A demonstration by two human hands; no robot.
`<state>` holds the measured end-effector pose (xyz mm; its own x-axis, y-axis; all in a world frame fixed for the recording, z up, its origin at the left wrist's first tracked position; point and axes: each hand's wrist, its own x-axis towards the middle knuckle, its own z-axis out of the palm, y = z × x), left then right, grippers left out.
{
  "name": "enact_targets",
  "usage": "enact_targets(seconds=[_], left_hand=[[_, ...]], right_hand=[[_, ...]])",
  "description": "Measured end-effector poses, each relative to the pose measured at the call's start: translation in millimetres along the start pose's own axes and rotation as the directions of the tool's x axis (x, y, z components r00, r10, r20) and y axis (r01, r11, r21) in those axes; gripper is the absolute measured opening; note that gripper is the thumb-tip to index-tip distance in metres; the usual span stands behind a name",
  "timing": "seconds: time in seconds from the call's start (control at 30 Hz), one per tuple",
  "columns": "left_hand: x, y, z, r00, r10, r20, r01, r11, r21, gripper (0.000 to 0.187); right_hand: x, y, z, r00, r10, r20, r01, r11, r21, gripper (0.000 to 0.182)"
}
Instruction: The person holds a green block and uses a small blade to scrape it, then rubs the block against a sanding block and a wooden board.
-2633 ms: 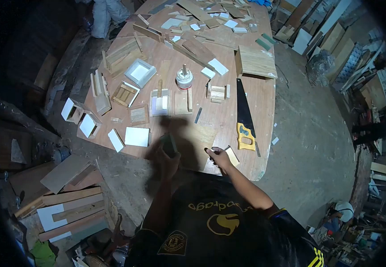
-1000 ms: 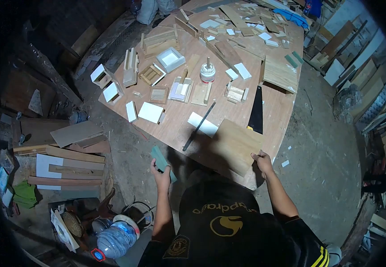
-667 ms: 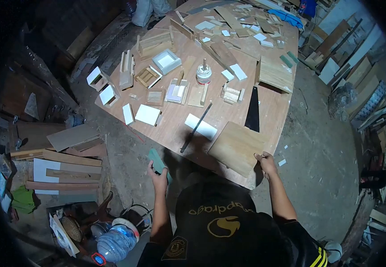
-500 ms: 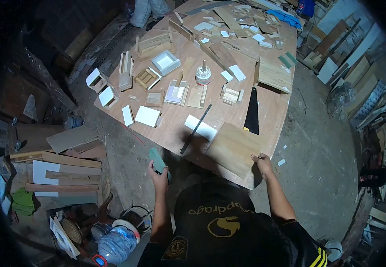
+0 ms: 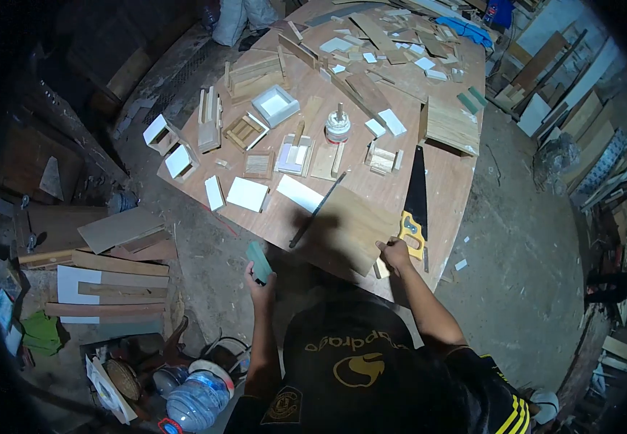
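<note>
My left hand (image 5: 260,283), off the table's near edge, is closed round a small green block (image 5: 258,259). A flat wooden board (image 5: 360,223) lies on the near part of the table, and my right hand (image 5: 394,256) grips its right edge. Just right of that hand is a handsaw with a yellow handle (image 5: 412,235) and a black blade (image 5: 416,184). A long thin dark rod (image 5: 316,211) lies at the board's left side, partly over a white strip (image 5: 299,194). Shadow covers part of the board.
On the wooden table (image 5: 256,224) stand a white jar (image 5: 338,128), a wooden box (image 5: 449,124), a pale tray (image 5: 276,105) and several small wooden assemblies. Offcuts are scattered at the far end. Planks (image 5: 111,289) and a large water bottle (image 5: 196,398) are on the floor at left.
My right hand has slid the board to the left, uncovering the saw's yellow handle. The white strip has shifted left too. My left hand still holds the green block.
</note>
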<state>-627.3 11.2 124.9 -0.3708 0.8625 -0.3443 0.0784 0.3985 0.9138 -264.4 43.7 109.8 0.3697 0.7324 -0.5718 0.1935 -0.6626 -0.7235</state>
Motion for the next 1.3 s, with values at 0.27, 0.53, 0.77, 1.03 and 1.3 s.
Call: enact_targets(seconds=[0.27, 0.53, 0.77, 1.03, 1.3], left_hand=[[17.4, -0.1, -9.9, 0.997, -0.025, 0.077, 0.030, 0.997, -0.065, 0.070], [49.9, -1.2, 4.7, 0.977, 0.066, 0.204, -0.065, 0.998, -0.011, 0.074], [50.8, 19.9, 22.2, 0.845, 0.439, 0.304, -0.524, 0.792, 0.312, 0.077], [48.2, 41.8, 47.7, 0.605, 0.674, 0.423, -0.792, 0.457, 0.404, 0.084], [44.3, 56.7, 59.3, 0.682, 0.464, 0.566, -0.723, 0.546, 0.423, 0.088]], right_hand=[[13.4, -5.3, 22.2, 0.998, -0.016, -0.067, -0.028, 0.793, -0.609, 0.050], [3.6, -39.5, 17.0, 0.992, 0.116, -0.042, -0.115, 0.745, -0.657, 0.053], [13.5, -42.1, 27.6, 0.989, 0.147, -0.033, -0.129, 0.723, -0.679, 0.056], [28.4, -34.0, 41.9, 0.981, 0.188, -0.055, -0.173, 0.701, -0.691, 0.056], [-23.8, -28.0, 34.6, 0.981, -0.022, -0.191, -0.123, 0.691, -0.713, 0.053]])
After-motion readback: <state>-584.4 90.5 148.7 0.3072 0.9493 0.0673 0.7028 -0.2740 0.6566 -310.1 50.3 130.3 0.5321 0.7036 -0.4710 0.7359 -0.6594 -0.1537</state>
